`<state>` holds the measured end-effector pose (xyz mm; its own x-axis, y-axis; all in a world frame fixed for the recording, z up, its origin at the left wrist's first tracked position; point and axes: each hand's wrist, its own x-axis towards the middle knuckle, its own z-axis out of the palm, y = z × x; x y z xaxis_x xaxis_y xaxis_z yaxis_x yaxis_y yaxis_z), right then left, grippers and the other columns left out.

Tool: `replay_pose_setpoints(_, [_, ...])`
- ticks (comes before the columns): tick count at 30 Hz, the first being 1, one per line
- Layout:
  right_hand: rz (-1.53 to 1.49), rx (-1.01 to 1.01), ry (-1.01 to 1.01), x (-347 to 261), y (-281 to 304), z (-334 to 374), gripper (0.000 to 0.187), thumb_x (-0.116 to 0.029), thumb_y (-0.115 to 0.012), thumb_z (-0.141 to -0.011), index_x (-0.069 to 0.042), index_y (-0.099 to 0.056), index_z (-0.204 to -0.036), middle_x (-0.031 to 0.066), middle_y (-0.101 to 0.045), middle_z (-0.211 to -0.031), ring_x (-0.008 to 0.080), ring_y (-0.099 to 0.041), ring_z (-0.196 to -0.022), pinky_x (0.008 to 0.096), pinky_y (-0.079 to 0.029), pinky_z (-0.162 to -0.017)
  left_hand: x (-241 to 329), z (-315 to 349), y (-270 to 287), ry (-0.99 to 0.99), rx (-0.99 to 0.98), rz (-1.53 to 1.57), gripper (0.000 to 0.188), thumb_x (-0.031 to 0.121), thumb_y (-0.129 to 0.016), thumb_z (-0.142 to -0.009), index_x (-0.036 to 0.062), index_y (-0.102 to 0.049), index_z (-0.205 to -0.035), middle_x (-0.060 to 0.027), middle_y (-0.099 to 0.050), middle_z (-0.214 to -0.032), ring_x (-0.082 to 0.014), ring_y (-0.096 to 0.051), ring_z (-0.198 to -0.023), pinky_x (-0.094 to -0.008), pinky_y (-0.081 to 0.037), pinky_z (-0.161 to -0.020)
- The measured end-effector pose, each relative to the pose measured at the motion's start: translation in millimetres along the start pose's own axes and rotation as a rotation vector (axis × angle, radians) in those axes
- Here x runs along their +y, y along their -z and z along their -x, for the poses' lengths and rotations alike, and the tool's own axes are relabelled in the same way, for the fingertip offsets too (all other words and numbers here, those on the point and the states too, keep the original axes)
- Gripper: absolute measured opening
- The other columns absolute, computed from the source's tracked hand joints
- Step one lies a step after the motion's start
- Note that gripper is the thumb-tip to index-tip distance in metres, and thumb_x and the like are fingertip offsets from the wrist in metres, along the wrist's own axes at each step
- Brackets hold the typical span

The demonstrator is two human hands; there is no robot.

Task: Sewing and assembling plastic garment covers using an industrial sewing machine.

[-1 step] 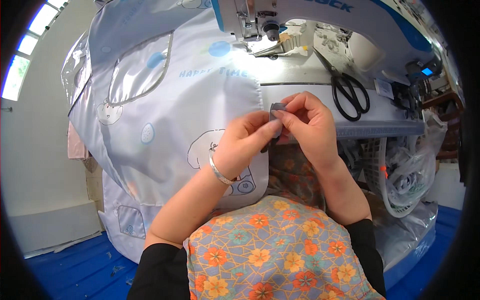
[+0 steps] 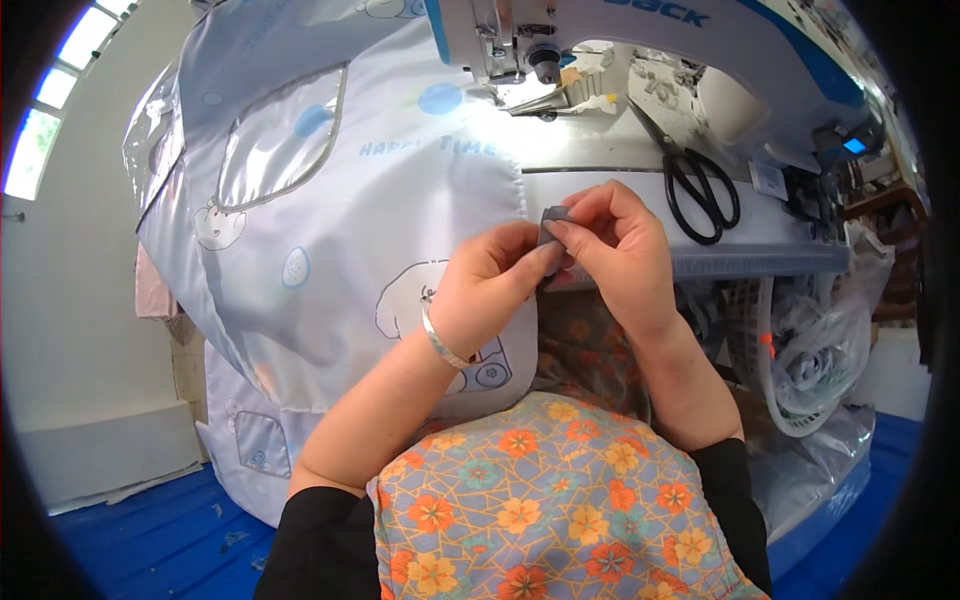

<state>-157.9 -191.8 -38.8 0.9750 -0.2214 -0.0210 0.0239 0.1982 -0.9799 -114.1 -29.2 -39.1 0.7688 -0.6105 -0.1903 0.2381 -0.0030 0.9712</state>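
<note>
Both hands meet in front of the sewing machine over a small dark grey folded strip (image 2: 552, 214), which looks like fabric or tape. My left hand (image 2: 495, 275), with a silver bangle at the wrist, pinches its lower part between thumb and fingers. At its upper end, my right hand (image 2: 625, 245) pinches with thumb and index finger. The fingers hide most of the strip. Beside and under my left forearm spreads a pale, shiny printed cloth (image 2: 330, 265) with a grey-edged pocket. Its right edge lies close to my left fingers.
A white and blue sewing machine (image 2: 640, 30) stands at the far side. Black-handled scissors (image 2: 700, 195) lie on the table to the right. Small metal tools (image 2: 540, 104) rest near the needle area. A white basket (image 2: 750, 330) with plastic bags stands below right. Floral cloth covers my lap.
My left hand has shifted very slightly, and less of the strip's dark lower end shows beneath its fingers. The right hand keeps its pinch.
</note>
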Motion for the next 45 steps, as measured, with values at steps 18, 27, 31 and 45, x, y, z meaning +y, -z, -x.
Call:
replay_pose_setpoints(18, [1.272,0.004,0.272,38,-6,-153,0.022,-0.029,-0.072,-0.082,-0.007,-0.070,-0.082,0.0108,-0.069,-0.068,0.0267,-0.068,-0.061,0.0376,-0.052,-0.059,-4,-101,61,-0.774,0.327,-1.436,0.008,0.012,-0.060,-0.080,0.0077,-0.065,-0.084,-0.0050,-0.065,-0.091,-0.0228,-0.061,-0.099,-0.0375,-0.045,-0.090])
replay_pose_setpoints(27, [1.457,-0.186,0.712,29,5,-129,0.020,-0.019,-0.058,-0.089,-0.014,-0.070,-0.105,0.0070,-0.066,-0.082,0.0280,-0.066,-0.078,0.0403,-0.053,-0.066,-2,-100,67,-0.783,0.255,-1.378,0.013,0.013,-0.063,-0.078,0.0069,-0.066,-0.090,-0.0059,-0.069,-0.098,-0.0221,-0.062,-0.101,-0.0373,-0.045,-0.093])
replay_pose_setpoints(31, [1.492,-0.270,0.693,31,9,-130,0.022,-0.019,-0.057,-0.090,-0.012,-0.071,-0.106,0.0086,-0.063,-0.081,0.0297,-0.065,-0.078,0.0419,-0.052,-0.066,0,-103,74,-0.818,0.223,-1.364,0.015,0.014,-0.063,-0.077,0.0059,-0.066,-0.090,-0.0058,-0.069,-0.098,-0.0224,-0.062,-0.102,-0.0375,-0.045,-0.093])
replay_pose_setpoints(45, [0.827,0.031,0.452,-23,35,-123,0.013,-0.005,-0.061,-0.090,-0.001,-0.069,-0.100,0.0064,-0.069,-0.077,0.0098,-0.061,-0.068,0.0257,-0.048,-0.062,3,-110,83,-0.827,0.111,-1.364,0.009,0.006,-0.066,-0.073,0.0053,-0.064,-0.082,-0.0104,-0.065,-0.092,-0.0282,-0.061,-0.097,-0.0420,-0.048,-0.089])
